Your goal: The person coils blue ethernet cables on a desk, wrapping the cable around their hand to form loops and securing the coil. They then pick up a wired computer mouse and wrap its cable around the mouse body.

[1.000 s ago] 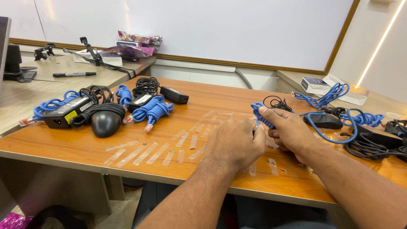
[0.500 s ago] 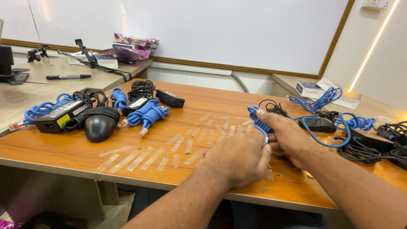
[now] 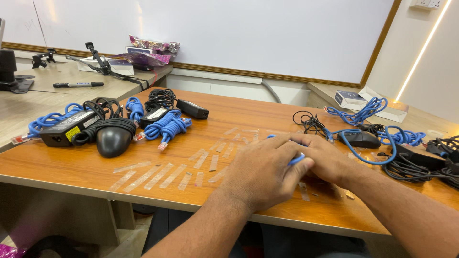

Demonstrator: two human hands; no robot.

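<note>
Both of my hands meet over the middle of the wooden table (image 3: 57, 162). My left hand (image 3: 265, 172) lies on top, fingers curled over a coiled blue cable (image 3: 297, 159), of which only a short loop shows between the hands. My right hand (image 3: 330, 160) grips the same cable from the right side. A long tail of that blue cable (image 3: 377, 157) runs off to the right past a black mouse (image 3: 359, 139). Most of the coil is hidden under my fingers.
Several strips of clear tape (image 3: 158, 176) lie on the table in front of me. At the left sit bundled blue cables (image 3: 167, 128), a black mouse (image 3: 112, 140) and a black power adapter (image 3: 69, 128). More black and blue cables (image 3: 416, 162) pile at the right.
My hands have come down and closed together over the blue cable, which was held up and more visible before. The view has shifted slightly left.
</note>
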